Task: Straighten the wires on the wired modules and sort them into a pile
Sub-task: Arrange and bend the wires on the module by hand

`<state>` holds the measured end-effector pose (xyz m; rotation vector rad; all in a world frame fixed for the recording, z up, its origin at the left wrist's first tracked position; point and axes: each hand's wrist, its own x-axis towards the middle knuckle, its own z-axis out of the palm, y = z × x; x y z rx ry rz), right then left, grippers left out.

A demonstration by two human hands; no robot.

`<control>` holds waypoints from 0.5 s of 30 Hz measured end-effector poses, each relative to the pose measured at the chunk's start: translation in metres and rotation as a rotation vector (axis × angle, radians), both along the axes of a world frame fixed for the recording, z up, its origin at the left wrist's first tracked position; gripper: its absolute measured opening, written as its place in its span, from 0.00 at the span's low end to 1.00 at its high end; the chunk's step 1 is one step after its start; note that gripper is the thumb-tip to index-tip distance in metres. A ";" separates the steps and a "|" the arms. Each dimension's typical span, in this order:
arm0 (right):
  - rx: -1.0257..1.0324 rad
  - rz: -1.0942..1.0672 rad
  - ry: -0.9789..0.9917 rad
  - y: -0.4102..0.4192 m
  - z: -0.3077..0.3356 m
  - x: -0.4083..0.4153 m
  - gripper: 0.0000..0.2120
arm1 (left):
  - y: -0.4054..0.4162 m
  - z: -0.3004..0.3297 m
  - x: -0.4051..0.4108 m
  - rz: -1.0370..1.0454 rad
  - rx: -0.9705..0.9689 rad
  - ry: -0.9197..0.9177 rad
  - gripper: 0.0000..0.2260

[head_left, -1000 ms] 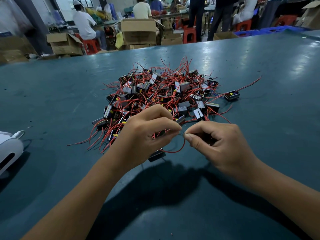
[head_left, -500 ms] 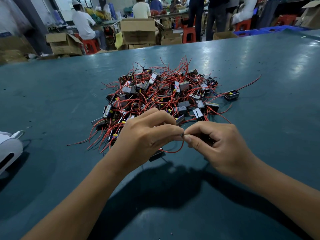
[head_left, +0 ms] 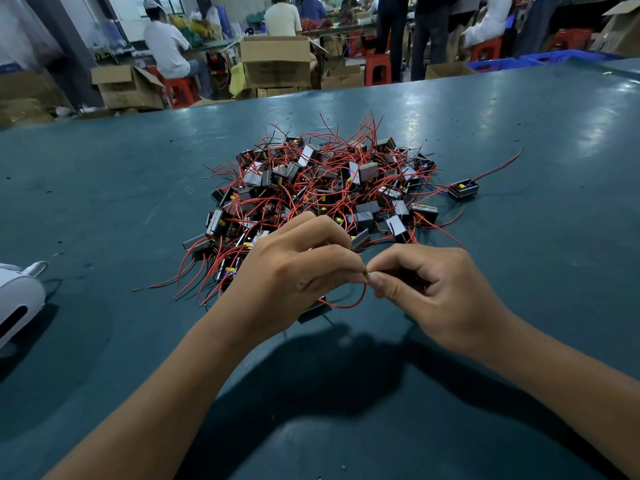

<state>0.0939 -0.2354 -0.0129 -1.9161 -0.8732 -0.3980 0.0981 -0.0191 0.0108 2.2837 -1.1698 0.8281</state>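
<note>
Here, both hands pinch one red wire just in front of the heap of modules.

Head view: the left hand (head_left: 294,271) and right hand (head_left: 436,292) meet fingertip to fingertip above the green table (head_left: 104,188), each nipping the same thin red wire (head_left: 349,304), which sags in a loop beneath them; a dark module (head_left: 313,311) shows under the left hand, probably the one this wire belongs to, though the join is hidden. The close pinch looks meant for drawing the kink out between the fingers. The tangled pile of wired modules (head_left: 325,188) lies just beyond the hands, within easy reach. One single module (head_left: 464,190) sits apart at the pile's right, its lead running straight, perhaps the start of the sorted lot. A white device (head_left: 17,299) rests at the left edge.
</note>
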 end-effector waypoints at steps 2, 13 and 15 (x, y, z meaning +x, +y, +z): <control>-0.034 -0.010 -0.059 0.000 0.001 0.000 0.05 | -0.001 0.000 0.000 -0.003 0.007 0.040 0.06; -0.035 -0.034 -0.055 0.002 -0.003 -0.003 0.02 | -0.005 0.003 -0.005 0.011 0.042 0.280 0.08; 0.005 -0.015 0.013 0.002 -0.004 -0.002 0.03 | -0.002 0.003 -0.004 -0.010 0.047 0.295 0.07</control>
